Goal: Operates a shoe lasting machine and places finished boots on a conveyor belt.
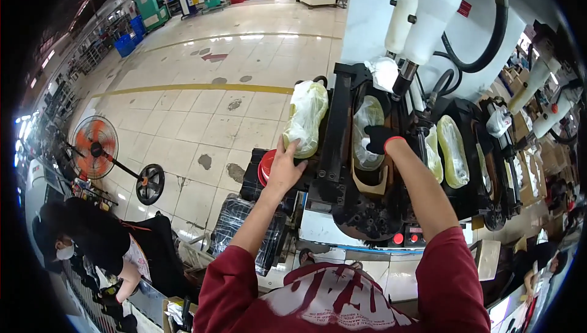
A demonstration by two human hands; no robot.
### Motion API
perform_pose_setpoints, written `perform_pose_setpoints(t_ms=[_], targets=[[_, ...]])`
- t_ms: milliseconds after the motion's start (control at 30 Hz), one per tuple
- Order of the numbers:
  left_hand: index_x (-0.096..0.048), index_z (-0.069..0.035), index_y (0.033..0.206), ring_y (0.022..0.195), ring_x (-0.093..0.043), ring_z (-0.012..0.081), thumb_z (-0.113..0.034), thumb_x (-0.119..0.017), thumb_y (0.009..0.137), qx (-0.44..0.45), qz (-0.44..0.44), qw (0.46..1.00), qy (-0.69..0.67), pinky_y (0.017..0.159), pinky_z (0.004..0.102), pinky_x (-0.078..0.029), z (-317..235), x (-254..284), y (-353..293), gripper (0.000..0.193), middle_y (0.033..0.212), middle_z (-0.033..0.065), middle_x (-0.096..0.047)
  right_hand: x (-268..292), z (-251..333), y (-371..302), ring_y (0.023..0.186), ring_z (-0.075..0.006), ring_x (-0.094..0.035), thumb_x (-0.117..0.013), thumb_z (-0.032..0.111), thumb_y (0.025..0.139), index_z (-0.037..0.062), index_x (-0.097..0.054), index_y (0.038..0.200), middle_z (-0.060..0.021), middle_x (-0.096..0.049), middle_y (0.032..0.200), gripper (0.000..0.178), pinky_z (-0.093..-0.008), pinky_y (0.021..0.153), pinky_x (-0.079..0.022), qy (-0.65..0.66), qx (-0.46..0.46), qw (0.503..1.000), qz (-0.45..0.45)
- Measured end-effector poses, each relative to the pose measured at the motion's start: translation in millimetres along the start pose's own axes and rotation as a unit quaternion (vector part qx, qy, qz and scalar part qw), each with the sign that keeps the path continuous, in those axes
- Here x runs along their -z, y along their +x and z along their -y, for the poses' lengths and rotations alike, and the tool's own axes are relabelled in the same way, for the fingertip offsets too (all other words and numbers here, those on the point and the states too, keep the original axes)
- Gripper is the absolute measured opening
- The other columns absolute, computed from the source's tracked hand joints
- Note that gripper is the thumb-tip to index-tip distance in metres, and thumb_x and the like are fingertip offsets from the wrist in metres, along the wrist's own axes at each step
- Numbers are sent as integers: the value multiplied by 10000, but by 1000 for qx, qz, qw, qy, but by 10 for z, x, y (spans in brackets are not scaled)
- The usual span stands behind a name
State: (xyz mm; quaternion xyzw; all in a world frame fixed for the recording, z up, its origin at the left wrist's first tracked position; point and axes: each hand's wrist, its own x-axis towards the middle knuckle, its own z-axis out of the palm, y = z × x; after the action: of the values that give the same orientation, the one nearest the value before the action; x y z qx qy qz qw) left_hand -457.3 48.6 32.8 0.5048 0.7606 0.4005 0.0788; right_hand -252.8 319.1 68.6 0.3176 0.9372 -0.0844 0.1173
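Note:
My bare left hand (pixel 287 165) has its fingers spread, the tips touching the near end of a yellowish sole-shaped piece (pixel 306 116) wrapped in clear film. That piece lies left of a black machine frame. My right hand (pixel 380 140), in a black glove with a red cuff, is bent over a pale translucent sole-shaped piece (pixel 368 116) in the machine's tan mould (pixel 370 187). Something white shows at its curled fingertips, too small to make out. A red round container (pixel 266 167) sits beside my left hand.
White cylinders (pixel 422 21) with black hoses rise above the mould. More yellowish sole-shaped pieces (pixel 452 151) lie to the right. Red buttons (pixel 398 238) are on the machine's front. An orange fan (pixel 95 148) stands left. A co-worker in black (pixel 92 235) works at lower left.

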Motion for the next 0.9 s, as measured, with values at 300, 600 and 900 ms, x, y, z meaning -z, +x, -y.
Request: perform_pose_setpoints(t_ms=[300, 600, 900], targets=[[-96, -178, 1592, 1428, -201, 551, -200, -858, 712, -64, 37, 988, 135, 1150, 543, -324, -296, 168, 310, 1164, 1632, 217, -86, 302, -278, -612, 1072, -397, -631, -606, 84, 774, 75, -641, 1146, -196, -662, 1147, 374, -451, 904, -518, 93, 81, 975, -183], [-700, -41, 1066, 1059, -611, 376, -181, -801, 775, -122, 22, 989, 84, 986, 456, -457, -23, -143, 237, 338, 1130, 136, -653, -445, 204, -484, 1061, -379, -649, -661, 396, 851, 62, -643, 1198, -186, -658, 1164, 481, -457, 896, -533, -57, 3, 998, 39], [-659, 41, 1099, 951, -619, 173, -26, -755, 852, 38, -85, 972, -214, 834, 278, -479, -212, 926, -667, 274, 1068, 91, -633, 585, 565, -1655, 883, -387, -662, -749, 257, 781, 35, -634, 1012, -181, -666, 944, 340, -450, 744, -526, 154, 129, 933, -298]])
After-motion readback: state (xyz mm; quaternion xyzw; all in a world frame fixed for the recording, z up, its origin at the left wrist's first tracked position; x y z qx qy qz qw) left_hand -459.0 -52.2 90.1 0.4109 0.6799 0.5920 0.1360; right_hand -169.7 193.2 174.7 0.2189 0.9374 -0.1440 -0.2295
